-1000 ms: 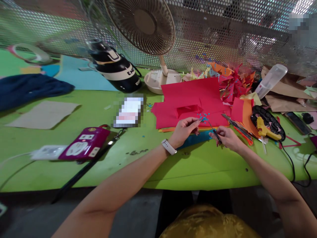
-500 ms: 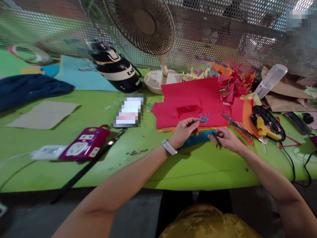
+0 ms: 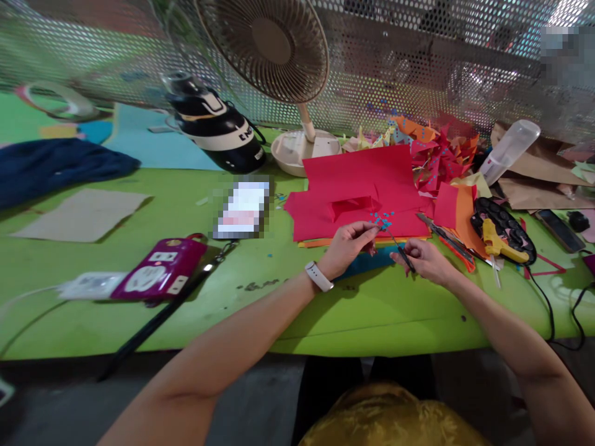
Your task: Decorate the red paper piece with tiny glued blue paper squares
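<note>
My left hand (image 3: 351, 244), a white band on its wrist, is in a pinch over the front edge of the red paper (image 3: 353, 173). Whatever its fingertips grip is too small to make out. Tiny blue bits (image 3: 383, 220) lie on the red sheet just beyond those fingertips. In my right hand (image 3: 425, 260), closed fingers grip a slim dark-handled tool (image 3: 405, 257); its thin metal tip points toward the blue bits. Whether it is scissors or tweezers does not show. Under both hands lies a blue paper strip (image 3: 369, 261), partly hidden.
A fan (image 3: 307, 145) and a black bottle (image 3: 227, 136) stand behind. Right of my hands lie a craft knife (image 3: 441, 230) and a yellow glue gun (image 3: 499, 244). Paper scraps (image 3: 439, 152) pile up at the back. A phone (image 3: 244, 207) and purple power bank (image 3: 160, 269) lie left.
Almost nothing differs. My left hand has shifted very slightly to the right; my right hand keeps its grip on the slim tool in the same place.
</note>
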Demonstrator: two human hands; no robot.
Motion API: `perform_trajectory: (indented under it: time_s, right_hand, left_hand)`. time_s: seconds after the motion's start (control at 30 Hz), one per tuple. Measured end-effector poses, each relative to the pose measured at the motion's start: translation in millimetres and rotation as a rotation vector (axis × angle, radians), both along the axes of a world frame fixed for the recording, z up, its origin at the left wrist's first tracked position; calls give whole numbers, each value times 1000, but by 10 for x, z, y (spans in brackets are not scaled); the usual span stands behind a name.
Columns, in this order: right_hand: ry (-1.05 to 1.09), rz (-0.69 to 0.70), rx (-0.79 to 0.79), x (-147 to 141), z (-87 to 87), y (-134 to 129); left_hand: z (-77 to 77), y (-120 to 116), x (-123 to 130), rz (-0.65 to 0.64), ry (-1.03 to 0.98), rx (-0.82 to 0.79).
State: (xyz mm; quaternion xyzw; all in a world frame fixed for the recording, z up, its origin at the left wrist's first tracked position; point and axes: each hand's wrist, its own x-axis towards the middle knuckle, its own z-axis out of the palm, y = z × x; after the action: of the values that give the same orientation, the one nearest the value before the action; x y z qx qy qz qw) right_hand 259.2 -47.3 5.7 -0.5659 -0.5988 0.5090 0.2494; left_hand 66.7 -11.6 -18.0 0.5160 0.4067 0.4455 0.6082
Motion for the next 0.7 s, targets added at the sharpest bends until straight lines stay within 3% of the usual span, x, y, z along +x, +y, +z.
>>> perform_trajectory:
  time_s: [0.53, 0.7]
  right_hand:
    - [4, -40, 31, 30, -48, 25]
    - [26, -47, -2, 28, -24, 30]
  left_hand:
    - [50, 3, -4, 26, -6, -36]
    - [52, 8, -10, 97, -28, 1]
